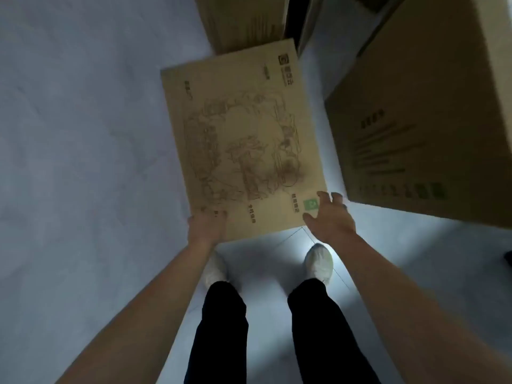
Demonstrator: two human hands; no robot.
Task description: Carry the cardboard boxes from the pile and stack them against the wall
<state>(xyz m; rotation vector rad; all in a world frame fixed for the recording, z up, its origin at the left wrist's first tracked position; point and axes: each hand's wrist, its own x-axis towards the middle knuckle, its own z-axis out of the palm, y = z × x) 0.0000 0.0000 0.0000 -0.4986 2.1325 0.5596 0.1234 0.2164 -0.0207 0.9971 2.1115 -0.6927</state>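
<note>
Head view looks straight down over the pale grey floor, which fills the left of the scene and runs under everything else. On the right stands a large brown cardboard box with dark and green print on its near face; we judge it to be bulky and a job for both arms. Between it and the bare floor, in the middle, is the flat tan cardboard box we are dealing with, a broad, shallow carton with a line drawing on its upper face. Its near edge is at our hands and its far edge meets a far brown carton; whether it rests on that one we cannot tell. We judge the flat box stiff and fairly light, but wide enough to flex or swing if held by one corner, and its smooth face offers little friction, so the two near corners or the long side edges are the places to hold. Our left hand grips the near left corner, fingers wrapped round the edge. Our right hand is spread at the near right corner, thumb on the printed face, fingers reaching past the side edge; whether they have closed on it we cannot tell.
</note>
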